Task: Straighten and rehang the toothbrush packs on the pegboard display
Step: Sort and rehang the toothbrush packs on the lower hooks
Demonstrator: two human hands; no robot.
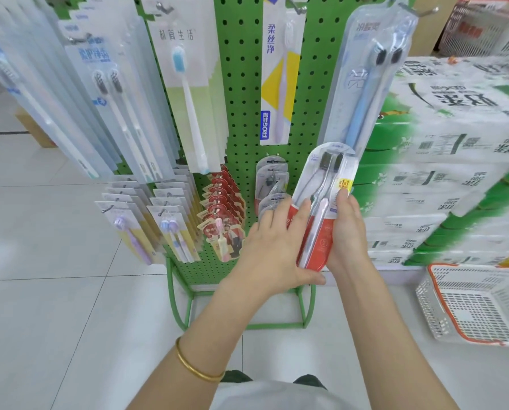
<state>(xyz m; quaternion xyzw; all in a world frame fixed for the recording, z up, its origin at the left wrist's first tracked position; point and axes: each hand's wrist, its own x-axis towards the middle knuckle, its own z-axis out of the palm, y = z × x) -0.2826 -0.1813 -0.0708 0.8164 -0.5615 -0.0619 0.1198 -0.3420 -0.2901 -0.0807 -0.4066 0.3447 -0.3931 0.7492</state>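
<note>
Both hands hold a twin toothbrush pack [324, 199] with a red lower card, off its hook and in front of the green pegboard [241, 84]. My left hand [274, 244] lies across the pack's lower left side with the thumb under its bottom edge. My right hand [346, 229] grips its right edge, thumb on the front. Matching packs [272, 184] hang on a low hook just behind my left fingers. Other packs hang above: a blue twin pack [362, 81], a yellow and white pack [279, 75] and a white single-brush pack [185, 93].
Rows of small toothbrush packs [170, 223] and red carded packs [223, 211] hang low on the left. Stacked wrapped tissue cases [454, 161] stand right of the stand. A white and orange shopping basket [472, 303] sits on the tiled floor at right.
</note>
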